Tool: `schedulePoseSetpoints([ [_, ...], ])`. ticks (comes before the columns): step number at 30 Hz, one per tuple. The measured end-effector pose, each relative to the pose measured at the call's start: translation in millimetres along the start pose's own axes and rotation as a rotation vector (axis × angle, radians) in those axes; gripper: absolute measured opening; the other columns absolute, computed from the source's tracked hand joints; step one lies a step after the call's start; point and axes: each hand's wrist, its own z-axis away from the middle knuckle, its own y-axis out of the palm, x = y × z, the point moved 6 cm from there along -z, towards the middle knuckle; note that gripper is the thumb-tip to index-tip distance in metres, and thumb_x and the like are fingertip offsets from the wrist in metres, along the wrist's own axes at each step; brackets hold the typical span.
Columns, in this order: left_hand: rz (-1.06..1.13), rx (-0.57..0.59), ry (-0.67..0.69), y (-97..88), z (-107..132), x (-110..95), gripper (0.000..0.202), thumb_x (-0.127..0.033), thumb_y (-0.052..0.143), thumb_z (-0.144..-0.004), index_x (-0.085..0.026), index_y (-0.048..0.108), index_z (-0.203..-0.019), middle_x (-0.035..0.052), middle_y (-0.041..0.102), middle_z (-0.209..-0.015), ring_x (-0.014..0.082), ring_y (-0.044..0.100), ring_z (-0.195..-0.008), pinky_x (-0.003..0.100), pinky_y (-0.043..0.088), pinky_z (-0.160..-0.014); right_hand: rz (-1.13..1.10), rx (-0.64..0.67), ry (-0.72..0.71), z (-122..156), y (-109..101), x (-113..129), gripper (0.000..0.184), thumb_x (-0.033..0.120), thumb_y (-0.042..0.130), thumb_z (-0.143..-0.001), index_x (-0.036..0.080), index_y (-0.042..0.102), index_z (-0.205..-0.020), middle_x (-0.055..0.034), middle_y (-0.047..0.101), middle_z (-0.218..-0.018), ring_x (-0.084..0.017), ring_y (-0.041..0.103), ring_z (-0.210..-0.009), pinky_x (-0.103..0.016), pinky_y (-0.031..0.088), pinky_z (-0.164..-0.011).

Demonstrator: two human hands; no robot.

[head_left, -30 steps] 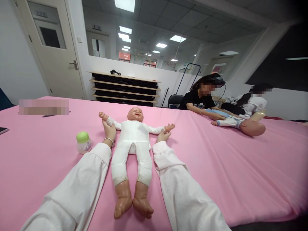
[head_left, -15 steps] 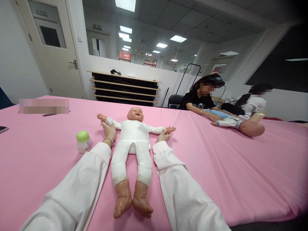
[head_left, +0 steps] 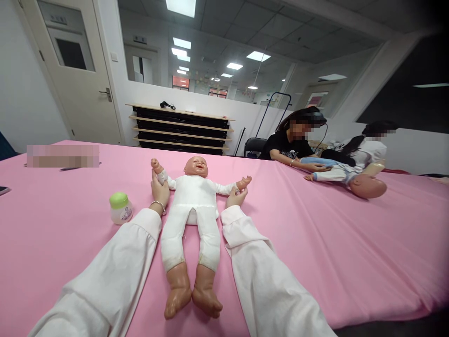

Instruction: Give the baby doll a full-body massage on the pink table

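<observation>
A baby doll (head_left: 195,196) with a white cloth body lies on its back on the pink-covered table (head_left: 280,224), feet toward me. Its bare head, hands and feet are of a smooth skin-toned material. My left hand (head_left: 160,192) is closed around the doll's forearm on the left, a beaded bracelet at my wrist. On the other side my right hand (head_left: 236,196) grips the opposite forearm near its wrist. Both doll arms are spread outward with their hands raised. Beside my left sleeve stands a small white jar (head_left: 121,209) with a green lid.
To the right, a person in black (head_left: 293,140) handles another doll (head_left: 366,186) in light blue clothes, with a second person in white (head_left: 372,150) close by. A phone (head_left: 4,190) lies at the left edge. Behind the table stands a stack of shelves (head_left: 180,124).
The doll's two forearms have been lifted and drawn inward, its hands now higher and nearer the body. My hands moved with them and keep their hold.
</observation>
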Motion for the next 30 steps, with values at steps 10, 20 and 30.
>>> schedulePoseSetpoints([
  [10, -0.212, 0.095, 0.291, 17.1, 7, -23, 0.060, -0.007, 0.041, -0.077, -0.030, 0.047, -0.132, 0.0085, 0.045, -0.111, 0.0233, 0.046, -0.108, 0.041, 0.040, -0.098, 0.048, 0.209, -0.058, 13, 25, 8, 0.051, 0.024, 0.052, -0.075, 0.025, 0.050, -0.126, -0.0090, 0.037, -0.122, -0.020, 0.050, -0.108, -0.036, 0.046, -0.092],
  [20, -0.365, 0.205, 0.425, 22.7, 15, -36, 0.061, -0.003, 0.037, -0.077, -0.035, 0.054, -0.125, 0.0082, 0.044, -0.115, 0.0258, 0.041, -0.104, 0.042, 0.042, -0.093, 0.121, 0.461, -0.259, 26, 38, 33, 0.040, 0.015, 0.047, -0.081, 0.024, 0.060, -0.117, -0.0082, 0.035, -0.134, -0.025, 0.038, -0.124, -0.047, 0.029, -0.108],
  [30, -0.186, 0.099, 0.233, 15.5, 9, -26, 0.061, -0.009, 0.042, -0.078, -0.027, 0.041, -0.136, 0.0107, 0.045, -0.115, 0.0261, 0.044, -0.112, 0.044, 0.039, -0.100, 0.111, 0.335, -0.162, 22, 31, 19, 0.053, 0.009, 0.043, -0.077, 0.022, 0.050, -0.127, -0.0109, 0.030, -0.132, -0.022, 0.045, -0.118, -0.040, 0.043, -0.098],
])
